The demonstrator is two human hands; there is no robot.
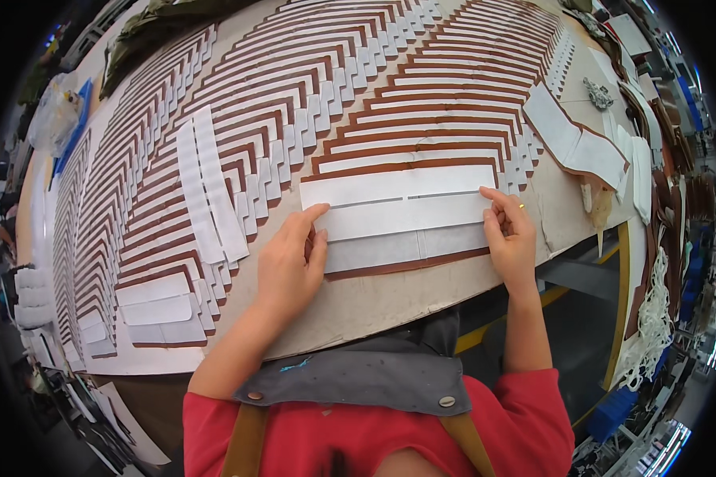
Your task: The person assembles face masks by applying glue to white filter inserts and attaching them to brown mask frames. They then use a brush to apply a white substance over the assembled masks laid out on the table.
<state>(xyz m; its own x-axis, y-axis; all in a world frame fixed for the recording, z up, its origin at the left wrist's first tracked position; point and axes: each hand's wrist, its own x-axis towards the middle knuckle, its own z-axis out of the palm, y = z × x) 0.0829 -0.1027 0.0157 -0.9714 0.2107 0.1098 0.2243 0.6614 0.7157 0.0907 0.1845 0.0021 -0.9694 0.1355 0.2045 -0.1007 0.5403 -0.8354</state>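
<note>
Apart and loosely curled, the left hand (pixel 291 258) and right hand (pixel 511 240) touch opposite ends of a brown-edged, white rectangular panel (pixel 410 217) lying on the beige desk (pixel 366 322), apparently to steady it.

Upper left: dark green cloth (pixel 147 36), heaped in folds; left: clear plastic bag (pixel 54 119) beside flat blue piece (pixel 78 131); upper right: crumpled silvery wad (pixel 598 94); right: tangled white cords (pixel 651 318), hanging; lower right: blue bin-like shape (pixel 612 415), blurred; lower left: pale sheet (pixel 133 421), aslant
</note>
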